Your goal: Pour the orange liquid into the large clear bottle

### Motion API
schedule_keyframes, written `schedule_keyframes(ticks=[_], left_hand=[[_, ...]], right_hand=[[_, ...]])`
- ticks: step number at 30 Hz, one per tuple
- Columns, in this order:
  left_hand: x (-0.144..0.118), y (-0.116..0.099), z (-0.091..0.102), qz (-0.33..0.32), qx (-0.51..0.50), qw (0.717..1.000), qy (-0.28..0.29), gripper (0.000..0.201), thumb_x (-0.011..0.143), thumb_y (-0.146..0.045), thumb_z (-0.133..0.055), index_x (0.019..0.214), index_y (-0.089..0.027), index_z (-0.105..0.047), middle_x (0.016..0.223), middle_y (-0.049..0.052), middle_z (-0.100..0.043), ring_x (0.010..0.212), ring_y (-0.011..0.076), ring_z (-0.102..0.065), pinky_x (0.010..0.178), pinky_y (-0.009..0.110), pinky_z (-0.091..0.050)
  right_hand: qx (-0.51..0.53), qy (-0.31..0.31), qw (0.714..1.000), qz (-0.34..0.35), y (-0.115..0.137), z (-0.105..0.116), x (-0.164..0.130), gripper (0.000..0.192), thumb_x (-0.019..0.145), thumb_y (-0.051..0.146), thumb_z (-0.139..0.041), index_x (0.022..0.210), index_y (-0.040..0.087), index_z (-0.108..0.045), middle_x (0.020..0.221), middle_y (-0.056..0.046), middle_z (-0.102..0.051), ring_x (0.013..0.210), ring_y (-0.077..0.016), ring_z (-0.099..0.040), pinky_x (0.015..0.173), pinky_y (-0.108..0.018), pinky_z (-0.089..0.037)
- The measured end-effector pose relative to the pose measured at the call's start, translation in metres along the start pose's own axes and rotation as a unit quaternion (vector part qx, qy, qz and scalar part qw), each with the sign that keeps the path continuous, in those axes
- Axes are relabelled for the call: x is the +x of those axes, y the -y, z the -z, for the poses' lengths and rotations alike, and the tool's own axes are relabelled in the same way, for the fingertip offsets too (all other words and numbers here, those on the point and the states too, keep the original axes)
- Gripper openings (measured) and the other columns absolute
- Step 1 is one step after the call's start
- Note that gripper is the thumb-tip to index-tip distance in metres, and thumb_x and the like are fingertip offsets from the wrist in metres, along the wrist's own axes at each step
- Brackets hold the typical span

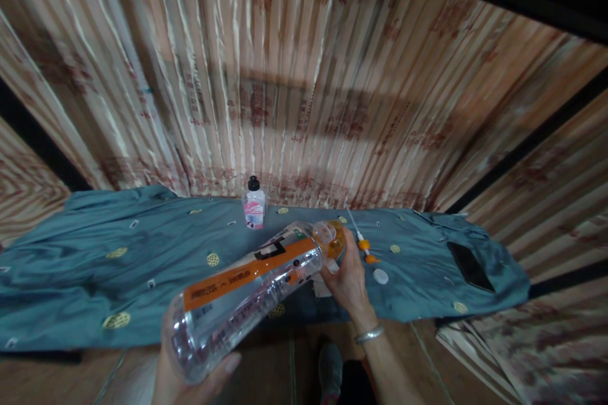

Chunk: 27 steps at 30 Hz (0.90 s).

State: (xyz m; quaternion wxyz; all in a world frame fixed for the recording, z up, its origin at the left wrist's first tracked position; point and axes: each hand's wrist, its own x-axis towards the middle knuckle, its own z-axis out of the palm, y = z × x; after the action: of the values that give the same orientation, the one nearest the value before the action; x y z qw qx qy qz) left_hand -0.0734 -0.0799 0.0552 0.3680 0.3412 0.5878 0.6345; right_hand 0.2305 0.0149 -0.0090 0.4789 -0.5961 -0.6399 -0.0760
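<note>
Hands grip the bottle [247, 291]: left hand [190, 380] cradles its base, right hand [349, 278] pinches the neck; keep it steady.

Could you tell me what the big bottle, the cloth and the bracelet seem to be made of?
Big bottle: clear glossy plastic, probably; you see through it, and it has an orange label. Cloth: soft matte woven fabric, teal, rumpled into folds. Bracelet: looks like silvery metal, from its shine.
</note>
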Motion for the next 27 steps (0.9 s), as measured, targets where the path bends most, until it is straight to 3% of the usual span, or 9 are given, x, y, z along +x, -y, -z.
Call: schedule_keyframes(ticks=[3,7,15,22,27], left_hand=[[-0.0001,-0.0023,-0.0008,0.012,-0.007,1.0,0.007,0.127,0.035,-0.078,-0.109,0.142,-0.028,-0.063,0.146,0.017,-0.073,0.148,0.0584,-0.067,0.127,0.073,-0.056],[0.0007,-0.0008,-0.0013,-0.007,0.005,1.0,-0.01,0.125,0.037,-0.084,-0.106,0.139,-0.025,-0.064,0.148,0.02,-0.072,0.153,0.0601,-0.062,0.135,0.078,-0.042],[-0.0014,-0.0017,-0.0014,0.003,-0.013,1.0,0.002,0.128,0.039,-0.079,-0.109,0.144,-0.024,-0.062,0.15,0.022,-0.071,0.155,0.0617,-0.059,0.137,0.084,-0.034],[-0.0015,-0.001,-0.0013,0.011,-0.01,1.0,-0.003,0.13,0.036,-0.079,-0.11,0.144,-0.024,-0.062,0.149,0.02,-0.072,0.154,0.0594,-0.061,0.137,0.079,-0.038],[-0.0011,-0.0009,-0.0005,0.01,-0.004,1.0,0.014,0.13,0.042,-0.081,-0.108,0.149,-0.025,-0.061,0.153,0.02,-0.073,0.151,0.0542,-0.066,0.133,0.071,-0.05]], right_hand=[[-0.004,-0.007,1.0,0.004,0.0011,-0.0004,-0.0002,0.089,0.098,0.037,-0.081,0.176,0.017,-0.041,0.167,-0.025,-0.066,0.158,-0.0419,-0.065,0.127,-0.067,-0.06],[-0.003,-0.006,1.0,0.004,0.0017,0.0007,0.0001,0.088,0.098,0.036,-0.081,0.175,0.016,-0.042,0.167,-0.026,-0.066,0.157,-0.0421,-0.065,0.127,-0.067,-0.061],[0.001,0.007,1.0,-0.006,-0.0002,0.0023,0.0001,0.094,0.095,0.038,-0.084,0.176,0.015,-0.041,0.169,-0.028,-0.064,0.158,-0.0435,-0.064,0.128,-0.067,-0.06],[-0.006,0.006,1.0,0.007,-0.0022,-0.0002,-0.0022,0.097,0.096,0.034,-0.081,0.18,0.016,-0.036,0.171,-0.027,-0.062,0.161,-0.044,-0.062,0.129,-0.069,-0.058],[-0.01,-0.004,1.0,0.013,-0.0042,-0.0021,-0.0041,0.099,0.097,0.033,-0.08,0.182,0.017,-0.032,0.172,-0.026,-0.062,0.161,-0.043,-0.062,0.13,-0.069,-0.057]])
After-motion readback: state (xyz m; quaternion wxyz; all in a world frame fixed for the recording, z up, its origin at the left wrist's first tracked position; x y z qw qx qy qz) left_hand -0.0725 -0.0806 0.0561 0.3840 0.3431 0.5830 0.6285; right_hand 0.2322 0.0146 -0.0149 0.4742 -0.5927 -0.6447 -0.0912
